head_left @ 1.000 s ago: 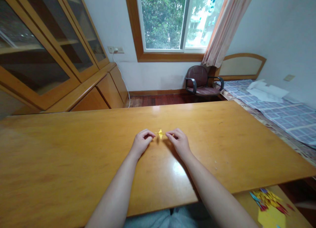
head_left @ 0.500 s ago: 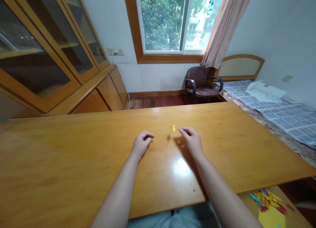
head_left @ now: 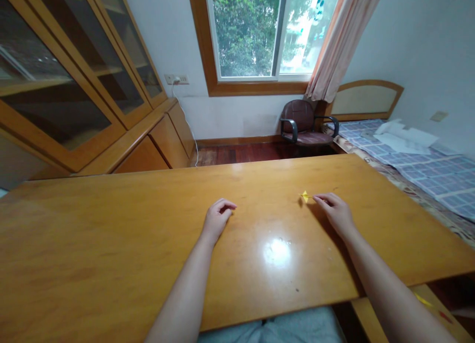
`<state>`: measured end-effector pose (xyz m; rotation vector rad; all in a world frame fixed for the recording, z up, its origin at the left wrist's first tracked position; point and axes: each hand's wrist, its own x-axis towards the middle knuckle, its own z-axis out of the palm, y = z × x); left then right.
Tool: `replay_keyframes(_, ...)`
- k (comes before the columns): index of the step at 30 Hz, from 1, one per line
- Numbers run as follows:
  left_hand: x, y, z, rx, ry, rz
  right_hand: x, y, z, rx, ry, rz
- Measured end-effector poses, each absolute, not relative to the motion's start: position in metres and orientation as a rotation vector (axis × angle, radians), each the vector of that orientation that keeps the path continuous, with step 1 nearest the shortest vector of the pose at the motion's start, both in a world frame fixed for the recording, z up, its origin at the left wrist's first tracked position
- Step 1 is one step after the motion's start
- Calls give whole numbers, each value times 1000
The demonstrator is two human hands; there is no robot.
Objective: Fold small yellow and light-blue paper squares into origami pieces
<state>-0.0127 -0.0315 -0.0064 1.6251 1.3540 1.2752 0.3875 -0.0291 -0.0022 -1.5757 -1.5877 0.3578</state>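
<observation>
My right hand (head_left: 336, 212) pinches a tiny folded yellow paper figure (head_left: 305, 196) by one tip, holding it just above the wooden table (head_left: 111, 234) toward its right side. The fingers are pressed together on the paper. My left hand (head_left: 218, 218) rests near the table's middle with its fingers loosely curled and nothing visible in them.
Glass-fronted wooden cabinets (head_left: 74, 90) line the left wall. A dark office chair (head_left: 301, 125) stands under the window, beside a bed (head_left: 419, 160) along the right. A lower board (head_left: 434, 308) with scraps of coloured paper shows at the bottom right.
My right hand has carried the yellow paper figure away to the right, out of my left hand's pinch. The left hand has stayed near the middle.
</observation>
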Motion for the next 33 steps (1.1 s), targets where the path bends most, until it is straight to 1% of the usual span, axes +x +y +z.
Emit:
replay_keyframes(5,-12,-31,-8,1596,1349,1282,418,-35,-8,-1710,-1470,385)
replay_keyframes(12,-12,-31,-8,1591,1355,1290,437,-43,-7,-1779,-1519,314)
replay_keyframes(18,-14,-31,-9,1608,1361,1279,441,-47,-13,-1776,-1635,232)
replay_keyframes(24,-13,-31,-8,1600,1367,1270,442,-46,-15,-1779,-1613,197)
replay_keyframes(33,-15,-31,-10,1621,1366,1278,444,-46,-15,-1798,-1587,219)
